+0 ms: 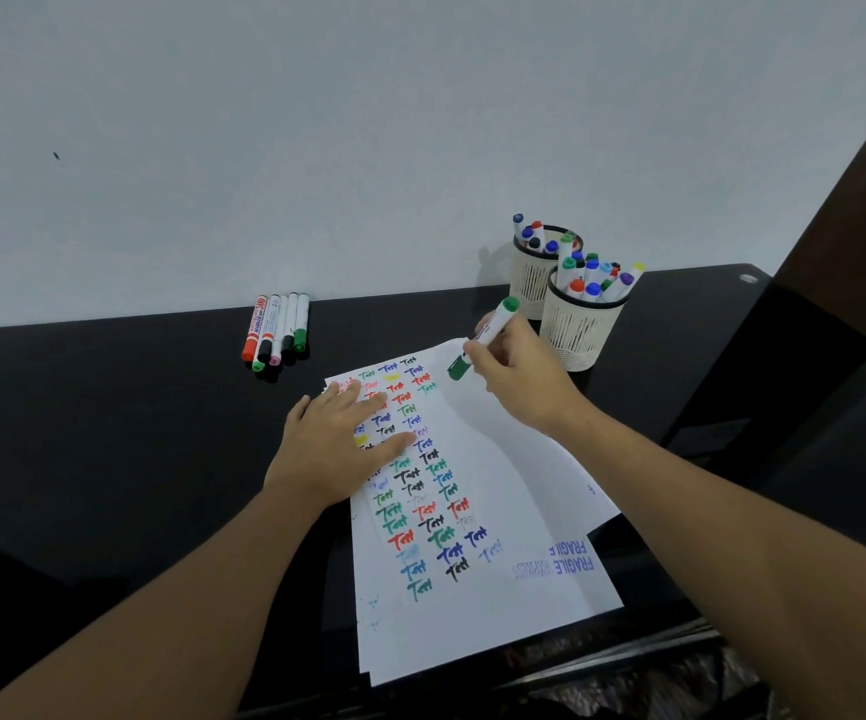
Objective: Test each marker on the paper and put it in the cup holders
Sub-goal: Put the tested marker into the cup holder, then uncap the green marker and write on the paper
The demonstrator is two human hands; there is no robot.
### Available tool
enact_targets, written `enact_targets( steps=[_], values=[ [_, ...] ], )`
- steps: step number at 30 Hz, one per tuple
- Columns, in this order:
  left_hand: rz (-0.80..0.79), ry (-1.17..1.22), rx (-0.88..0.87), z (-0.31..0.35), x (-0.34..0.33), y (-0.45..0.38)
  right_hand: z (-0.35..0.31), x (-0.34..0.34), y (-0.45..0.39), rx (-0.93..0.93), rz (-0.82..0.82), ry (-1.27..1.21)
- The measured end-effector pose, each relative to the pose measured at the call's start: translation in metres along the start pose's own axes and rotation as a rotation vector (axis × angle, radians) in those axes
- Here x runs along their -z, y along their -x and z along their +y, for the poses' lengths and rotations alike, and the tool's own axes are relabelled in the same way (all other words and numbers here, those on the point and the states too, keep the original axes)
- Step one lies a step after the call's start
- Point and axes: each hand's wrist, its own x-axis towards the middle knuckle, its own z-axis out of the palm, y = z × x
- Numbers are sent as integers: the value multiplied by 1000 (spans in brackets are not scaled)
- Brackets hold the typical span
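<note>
right hand (522, 374) fingers curled round the green marker (483, 339), tip low over the paper (498, 491); left hand (340, 441) flat, fingers straight, pressing the sheet.

Paper (477, 511) partly under left hand (335, 444)

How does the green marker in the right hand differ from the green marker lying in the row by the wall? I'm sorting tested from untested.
The green marker in the right hand is lifted and tilted over the paper; the green marker in the row lies flat on the black table. The held one is gripped; the row one is untouched, beside four other markers. Both appear capped in green.
</note>
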Motion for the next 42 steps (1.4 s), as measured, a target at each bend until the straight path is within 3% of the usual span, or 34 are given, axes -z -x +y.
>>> enact_targets(
  steps=[7,13,17,25,33,42],
  values=[
    [4,13,-3,0,1,0,-23,32,-15,204,243,75],
    [2,22,0,1,2,1,-39,74,-50,239,445,141],
    [1,39,4,1,2,1,-32,99,-77,162,502,219],
    [-5,54,7,1,5,0,-13,118,-109,-36,503,234],
    [-9,65,12,1,5,1,-8,121,-125,-18,526,199],
    [-1,58,11,0,5,0,-2,121,-136,-129,391,230]
  ],
)
